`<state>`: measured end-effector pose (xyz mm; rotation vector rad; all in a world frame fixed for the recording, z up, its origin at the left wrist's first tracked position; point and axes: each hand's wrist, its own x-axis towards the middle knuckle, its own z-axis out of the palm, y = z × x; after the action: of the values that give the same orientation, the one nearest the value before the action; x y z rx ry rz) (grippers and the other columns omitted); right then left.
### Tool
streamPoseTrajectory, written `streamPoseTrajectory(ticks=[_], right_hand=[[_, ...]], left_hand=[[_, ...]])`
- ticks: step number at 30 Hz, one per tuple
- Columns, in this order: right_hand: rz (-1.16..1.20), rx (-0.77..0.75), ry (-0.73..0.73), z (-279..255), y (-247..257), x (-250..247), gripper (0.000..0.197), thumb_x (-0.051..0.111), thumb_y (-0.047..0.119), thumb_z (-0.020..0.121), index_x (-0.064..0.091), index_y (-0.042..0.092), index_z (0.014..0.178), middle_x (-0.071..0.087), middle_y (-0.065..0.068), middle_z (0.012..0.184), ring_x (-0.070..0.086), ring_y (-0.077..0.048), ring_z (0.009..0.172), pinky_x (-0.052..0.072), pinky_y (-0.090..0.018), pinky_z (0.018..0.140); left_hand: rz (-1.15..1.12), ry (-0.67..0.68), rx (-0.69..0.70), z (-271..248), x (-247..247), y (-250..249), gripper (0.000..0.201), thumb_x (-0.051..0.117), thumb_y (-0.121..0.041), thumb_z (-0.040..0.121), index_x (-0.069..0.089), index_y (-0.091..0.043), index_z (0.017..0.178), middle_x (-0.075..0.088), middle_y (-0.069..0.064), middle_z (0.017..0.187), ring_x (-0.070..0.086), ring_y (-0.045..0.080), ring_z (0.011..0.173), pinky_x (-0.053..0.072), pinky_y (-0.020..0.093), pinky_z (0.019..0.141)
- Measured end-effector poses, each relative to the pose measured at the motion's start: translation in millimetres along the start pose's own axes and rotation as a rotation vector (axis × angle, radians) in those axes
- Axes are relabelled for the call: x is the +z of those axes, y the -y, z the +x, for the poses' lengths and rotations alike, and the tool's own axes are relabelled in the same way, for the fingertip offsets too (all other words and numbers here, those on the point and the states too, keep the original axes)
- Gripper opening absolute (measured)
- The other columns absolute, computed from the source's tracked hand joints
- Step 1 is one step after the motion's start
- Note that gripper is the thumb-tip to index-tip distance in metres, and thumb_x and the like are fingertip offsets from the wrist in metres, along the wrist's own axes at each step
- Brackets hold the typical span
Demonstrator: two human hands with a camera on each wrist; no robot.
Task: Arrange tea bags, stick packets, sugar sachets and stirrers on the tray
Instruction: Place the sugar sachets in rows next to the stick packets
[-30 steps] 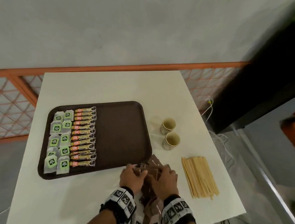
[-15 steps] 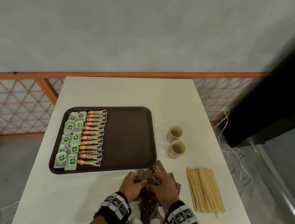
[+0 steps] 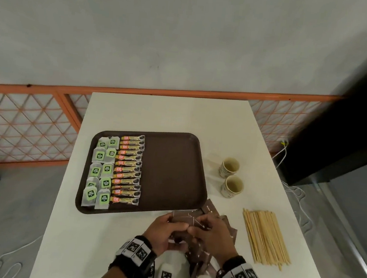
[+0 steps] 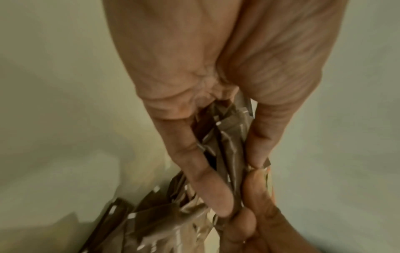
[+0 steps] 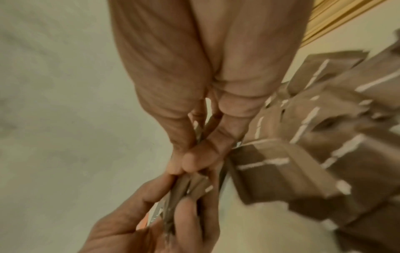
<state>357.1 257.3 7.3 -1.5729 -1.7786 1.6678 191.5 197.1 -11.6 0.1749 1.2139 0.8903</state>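
A brown tray [image 3: 170, 173] holds two columns of green-labelled tea bags [image 3: 101, 169] and a column of stick packets [image 3: 128, 169]; its right half is bare. Just off the tray's front right corner, my left hand [image 3: 170, 226] and right hand [image 3: 205, 231] meet and together pinch a small stack of brown sugar sachets [image 3: 184, 220]. In the left wrist view the stack [image 4: 225, 145] stands on edge between thumb and fingers. The right wrist view shows my right hand [image 5: 190, 164] pinching its end. More loose sachets [image 3: 228, 227] lie under my right hand. Wooden stirrers [image 3: 265, 237] lie to the right.
Two small paper cups [image 3: 230, 167] [image 3: 232, 186] stand right of the tray. The white table [image 3: 169, 115] ends close behind my wrists and just right of the stirrers. An orange lattice railing [image 3: 24, 125] runs behind, and cables lie on the floor.
Both hands stay together on the sachet stack at the tray's front right corner. The head view has shifted, so the table now sits further right in the frame.
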Motion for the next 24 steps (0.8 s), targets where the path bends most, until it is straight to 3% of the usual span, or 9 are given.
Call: streamPoseTrajectory(ticks=[2,4,7,9,12,14,18,21,24], right_hand=[[0.028,-0.008,-0.01,1.3,10.1,8.8,0.005,0.071,0.01,0.087,0.069,0.013,0.091,0.073,-0.002,0.081,0.067,-0.005,0.063,0.054,-0.018,0.06],[0.082,0.023,0.003,2.9,13.3,18.8,0.008,0.064,0.008,0.092,0.071,0.012,0.093,0.073,-0.005,0.085,0.068,-0.011,0.068,0.056,-0.023,0.064],[0.27,0.138,0.062,1.1,12.9,29.8,0.015,0.058,0.003,0.094,0.07,0.002,0.104,0.072,-0.018,0.092,0.066,-0.021,0.072,0.056,-0.03,0.068],[0.355,0.161,0.097,-2.5,16.4,35.9,0.017,0.058,0.002,0.094,0.069,-0.002,0.107,0.071,-0.025,0.098,0.065,-0.026,0.076,0.057,-0.037,0.073],[0.305,0.109,0.092,-8.0,36.4,48.3,0.014,0.062,0.007,0.093,0.072,0.002,0.102,0.072,-0.025,0.095,0.066,-0.03,0.077,0.057,-0.046,0.079],[0.294,0.072,0.028,-11.8,55.6,54.0,0.012,0.064,0.006,0.092,0.073,0.004,0.098,0.073,-0.023,0.092,0.067,-0.033,0.078,0.057,-0.044,0.078],[0.358,-0.003,-0.061,-16.7,96.2,69.1,0.01,0.066,0.006,0.089,0.074,0.004,0.094,0.072,-0.023,0.092,0.067,-0.031,0.08,0.057,-0.047,0.076],[0.408,-0.04,-0.105,-18.2,117.1,74.9,0.009,0.067,0.007,0.088,0.075,0.006,0.093,0.073,-0.021,0.091,0.066,-0.027,0.077,0.054,-0.035,0.066],[0.447,-0.06,-0.11,-20.5,130.5,80.9,0.012,0.066,0.007,0.088,0.073,0.002,0.097,0.072,-0.023,0.094,0.066,-0.026,0.079,0.054,-0.032,0.066]], left_hand=[[-0.025,-0.007,0.013,-1.9,-9.5,-7.7,0.031,0.067,-0.002,0.086,0.066,-0.013,0.116,0.073,0.014,0.101,0.07,0.028,0.089,0.06,0.043,0.073],[-0.046,-0.051,0.008,-4.5,-14.8,-12.3,0.032,0.065,0.0,0.088,0.064,-0.009,0.118,0.072,0.017,0.102,0.07,0.032,0.09,0.06,0.042,0.065],[-0.064,-0.045,-0.017,-12.8,-24.0,-13.9,0.033,0.064,0.003,0.088,0.062,-0.007,0.119,0.07,0.021,0.103,0.068,0.036,0.091,0.059,0.04,0.059],[-0.072,-0.005,-0.02,-20.9,-34.0,-15.0,0.034,0.064,0.002,0.088,0.062,-0.009,0.12,0.071,0.02,0.103,0.069,0.034,0.09,0.059,0.04,0.06],[-0.09,0.055,0.014,-38.8,-54.4,-22.2,0.032,0.063,-0.001,0.088,0.063,-0.014,0.118,0.072,0.016,0.1,0.071,0.028,0.084,0.058,0.039,0.059],[-0.113,0.097,0.058,-53.8,-66.8,-30.6,0.031,0.062,-0.003,0.089,0.065,-0.017,0.116,0.072,0.015,0.104,0.071,0.026,0.084,0.058,0.037,0.056],[-0.263,0.142,0.14,-81.6,-105.5,-52.2,0.036,0.061,-0.001,0.086,0.063,-0.015,0.12,0.072,0.02,0.106,0.072,0.036,0.087,0.058,0.035,0.047],[-0.291,0.139,0.187,-92.9,-129.3,-63.3,0.038,0.059,0.0,0.087,0.061,-0.011,0.123,0.072,0.02,0.107,0.073,0.037,0.087,0.057,0.034,0.044],[-0.288,0.131,0.21,-99.3,-143.2,-71.6,0.037,0.053,0.001,0.093,0.062,-0.015,0.124,0.07,0.021,0.109,0.072,0.04,0.092,0.057,0.034,0.044]])
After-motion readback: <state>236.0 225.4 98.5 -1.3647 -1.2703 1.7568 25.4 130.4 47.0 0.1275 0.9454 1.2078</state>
